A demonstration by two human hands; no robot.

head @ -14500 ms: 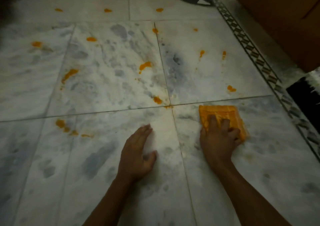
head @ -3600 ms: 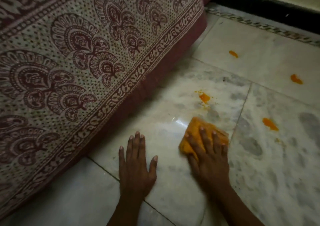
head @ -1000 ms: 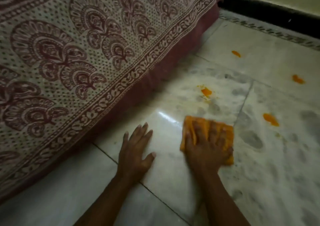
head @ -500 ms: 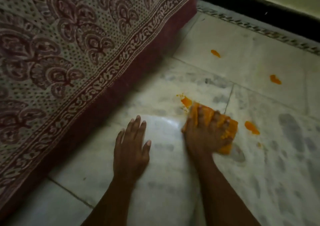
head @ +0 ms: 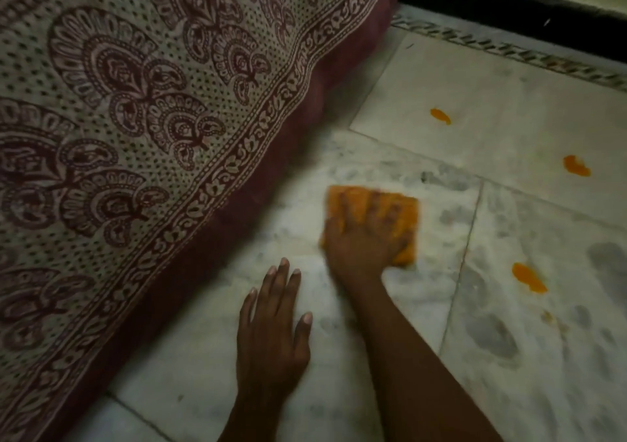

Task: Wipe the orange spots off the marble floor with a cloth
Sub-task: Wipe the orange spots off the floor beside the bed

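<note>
An orange cloth [head: 405, 209] lies flat on the white and grey marble floor [head: 509, 356]. My right hand [head: 364, 241] presses down on it with fingers spread, blurred by motion. My left hand [head: 271, 336] rests flat on the floor just left of and nearer than the cloth, holding nothing. Three orange spots show on the floor: one [head: 440, 116] far ahead, one [head: 576, 166] to the far right, one [head: 528, 278] to the right of the cloth. No spot shows where the cloth lies.
A cream bedspread with a maroon paisley print [head: 135, 119] hangs to the floor along the left. A patterned inlay strip [head: 529, 56] and a black skirting [head: 509, 10] run along the far wall.
My right hand has pushed the cloth forward and left over the spot that lay just ahead of it; that spot no longer shows. My left hand stays planted.
</note>
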